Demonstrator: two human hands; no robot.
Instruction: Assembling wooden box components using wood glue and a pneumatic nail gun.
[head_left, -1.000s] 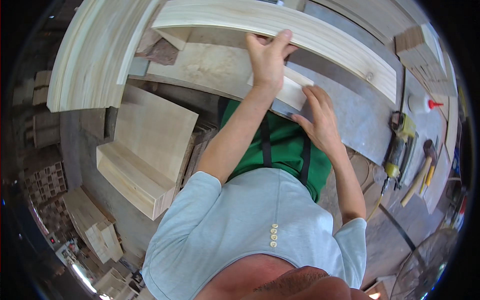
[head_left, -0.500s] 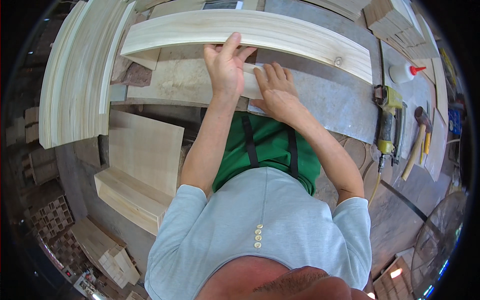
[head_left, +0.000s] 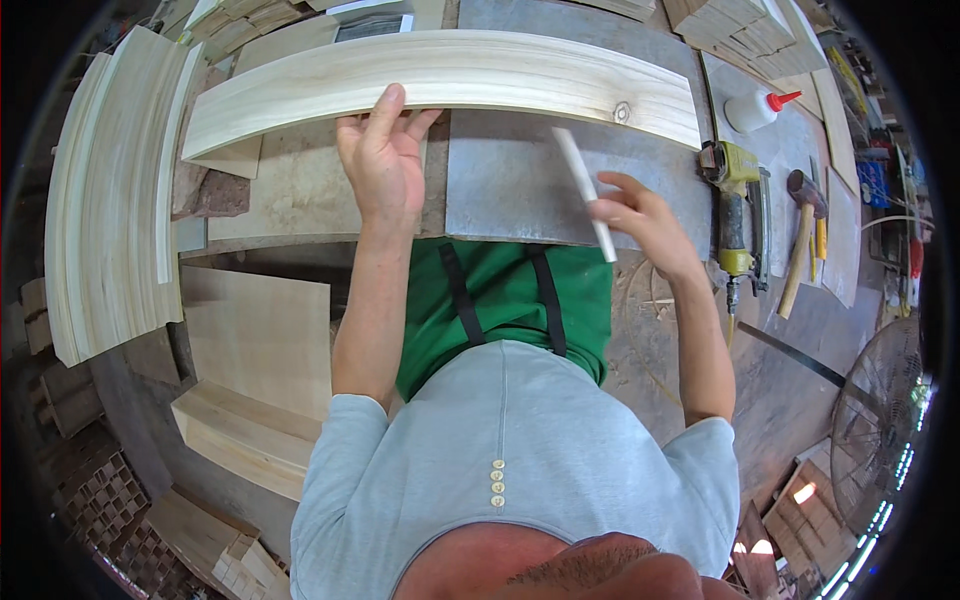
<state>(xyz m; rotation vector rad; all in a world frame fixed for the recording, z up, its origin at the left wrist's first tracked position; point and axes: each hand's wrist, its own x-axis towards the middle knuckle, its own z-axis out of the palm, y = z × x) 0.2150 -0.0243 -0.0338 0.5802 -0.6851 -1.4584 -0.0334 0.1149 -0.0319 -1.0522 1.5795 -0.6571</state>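
A long pale wooden board (head_left: 470,70) with a knot towards its right end stretches across the workbench in front of me. Beneath its left end a short wooden end piece (head_left: 235,160) shows. My left hand (head_left: 385,170) is closed on the board's near edge, thumb over the top and fingers underneath. To the right, my right hand (head_left: 645,220) pinches a small flat wooden piece (head_left: 580,185), seen almost edge-on and slightly blurred, raised over the metal bench top (head_left: 490,200).
A yellow-green nail gun (head_left: 736,205) with a hose lies at the right, near a white glue bottle (head_left: 748,112) and a mallet (head_left: 802,225). Stacked boards (head_left: 115,200) stand at the left, above a wooden assembly (head_left: 250,420). A fan (head_left: 880,430) is at lower right.
My right hand has lifted the small wooden piece off the bench and moved right with it. My left hand keeps hold of the board; the whole view has shifted somewhat.
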